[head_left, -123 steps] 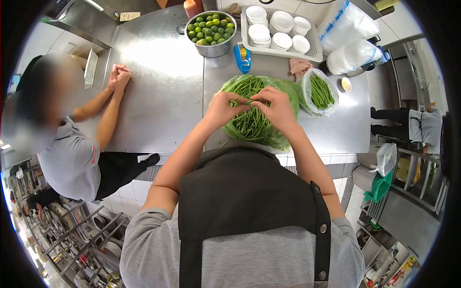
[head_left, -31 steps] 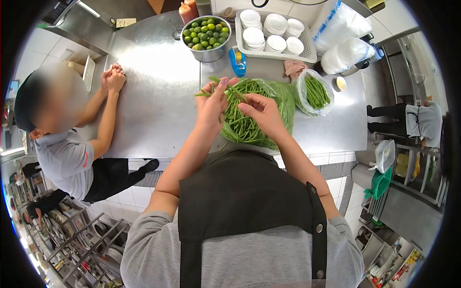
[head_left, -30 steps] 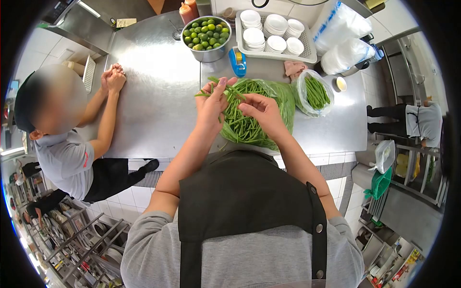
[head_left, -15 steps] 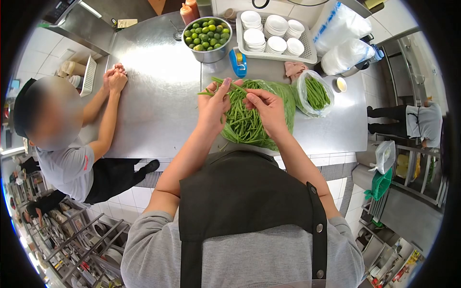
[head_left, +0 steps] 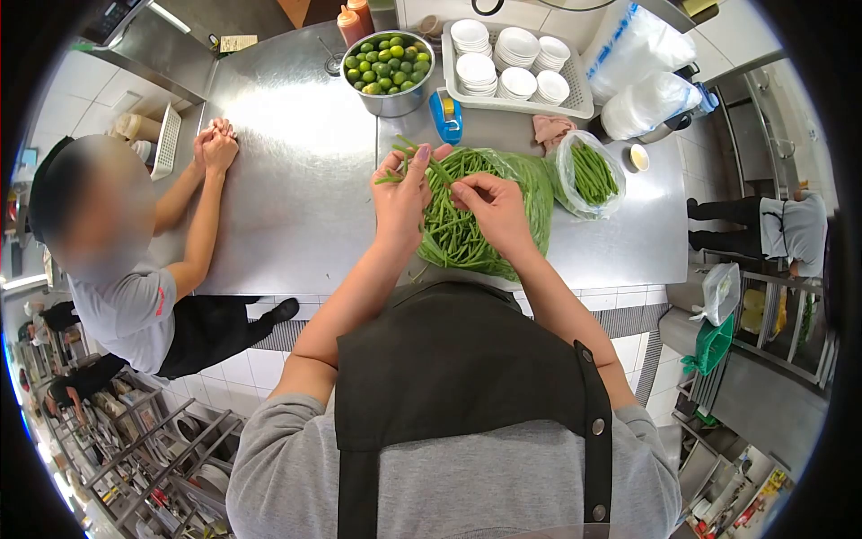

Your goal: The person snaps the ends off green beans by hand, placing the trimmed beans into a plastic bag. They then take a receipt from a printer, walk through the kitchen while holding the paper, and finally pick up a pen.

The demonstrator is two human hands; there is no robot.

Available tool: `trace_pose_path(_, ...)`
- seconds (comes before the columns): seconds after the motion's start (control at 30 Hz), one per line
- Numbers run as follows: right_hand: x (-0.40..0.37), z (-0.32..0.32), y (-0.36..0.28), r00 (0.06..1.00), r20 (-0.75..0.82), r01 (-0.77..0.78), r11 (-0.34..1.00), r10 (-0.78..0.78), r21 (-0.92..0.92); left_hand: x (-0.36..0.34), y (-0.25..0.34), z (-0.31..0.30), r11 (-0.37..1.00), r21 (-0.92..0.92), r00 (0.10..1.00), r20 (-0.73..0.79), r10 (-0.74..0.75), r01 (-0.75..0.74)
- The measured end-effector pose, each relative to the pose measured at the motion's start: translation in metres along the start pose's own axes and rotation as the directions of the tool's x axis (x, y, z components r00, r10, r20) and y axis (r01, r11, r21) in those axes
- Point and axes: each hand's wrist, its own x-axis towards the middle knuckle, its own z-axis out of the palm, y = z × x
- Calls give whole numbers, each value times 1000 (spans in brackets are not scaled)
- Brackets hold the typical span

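Above a large pile of green beans (head_left: 462, 234) in an open clear plastic bag (head_left: 530, 193), both of my hands are at work close together. My left hand (head_left: 402, 193) is closed around several green beans, whose ends stick out past the thumb on the left. With thumb and fingers pinched, my right hand (head_left: 492, 208) grips the right end of a green bean that reaches over from the left hand. To the right stands a smaller clear bag (head_left: 561, 180) with straight green beans (head_left: 593, 173) lined up in it.
Behind the beans are a metal pot of limes (head_left: 391, 105), a blue tape dispenser (head_left: 445, 117) and a white basket (head_left: 579, 94) of stacked small dishes. A pink cloth (head_left: 552, 131) and a small cup (head_left: 636, 159) lie to the right. At left, a co-worker's clasped hands (head_left: 215, 146) rest on the steel table (head_left: 287, 180).
My right hand has shifted slightly down and left, and the bean between my hands now points more downward. The co-worker's head has moved slightly.
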Motion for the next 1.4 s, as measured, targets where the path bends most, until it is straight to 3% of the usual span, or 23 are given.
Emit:
trace_pose_path(0.17, -1, 6, 5, 995, -35, 94, 993, -96, -74, 0, 2, 0, 999, 13, 999, -7, 43, -43)
trace_pose_path(0.27, -1, 5, -4, 989, -40, 127, 959, -142, -252, -4, 2, 5, 994, 96, 998, -24, 57, -54)
trace_pose_path(0.37, 0, 4, -13, 980, -28, 167, 885, -198, -435, -11, -8, 4, 960, 232, 986, 90, 142, -160)
trace_pose_path(0.47, 5, 4, -9, 967, -41, 193, 831, -250, -521, -10, -24, 0, 939, 207, 957, 152, 246, -274)
trace_pose_path(0.57, 10, 5, -14, 966, -28, 192, 791, -255, -581, -9, -24, -2, 938, 218, 960, 141, 242, -269)
trace_pose_path(0.6, 12, 5, -13, 965, -27, 185, 744, -263, -642, -10, -19, -3, 941, 228, 966, 125, 225, -249)
trace_pose_path(0.67, 17, 3, -8, 961, -23, 166, 637, -277, -753, -13, -9, -1, 909, 225, 936, 110, 335, -352)
trace_pose_path(0.8, 29, -33, 41, 991, -91, -18, 560, -103, -828, -3, 28, -8, 862, 262, 899, 75, 431, -435)
trace_pose_path(0.87, 20, -38, 32, 995, -97, -68, 546, -25, -835, 11, 36, -29, 989, -13, 986, 79, 149, -149)
trace_pose_path(0.9, 15, -36, 27, 995, -101, -93, 537, 14, -838, 18, 37, -39, 989, -149, 994, 112, 7, 10)
trace_pose_path(0.93, 13, -34, 25, 997, -74, -79, 543, 32, -836, 23, 33, -50, 905, -362, 974, 122, -192, 224)
trace_pose_path(1.0, 8, -32, 22, 998, -28, -59, 554, 65, -830, 25, 10, -67, 823, -451, 938, 145, -314, 345)
trace_pose_path(1.03, 6, -31, 23, 996, 82, 56, 599, 17, -799, 27, -2, -75, 772, -491, 913, 164, -374, 404)
trace_pose_path(1.07, 4, -31, 25, 982, 187, 166, 637, -35, -753, 26, -14, -84, 692, -528, 870, 291, -399, 493)
trace_pose_path(1.1, 1, -31, 28, 954, 286, 272, 667, -91, -693, 19, -14, -78, 687, -524, 862, 260, -434, 504)
trace_pose_path(1.2, -5, -30, 38, 936, 328, 338, 573, -124, -747, 0, -14, -51, 698, -488, 841, 168, -514, 524)
trace_pose_path(1.3, -3, -30, 36, 941, 325, 316, 591, -95, -742, 3, -20, -55, 850, -160, 849, 278, -449, 502)
trace_pose_path(1.4, -3, -32, 21, 944, 309, 310, 651, -120, -693, 14, -32, -65, 847, 289, 830, 222, -512, 446)
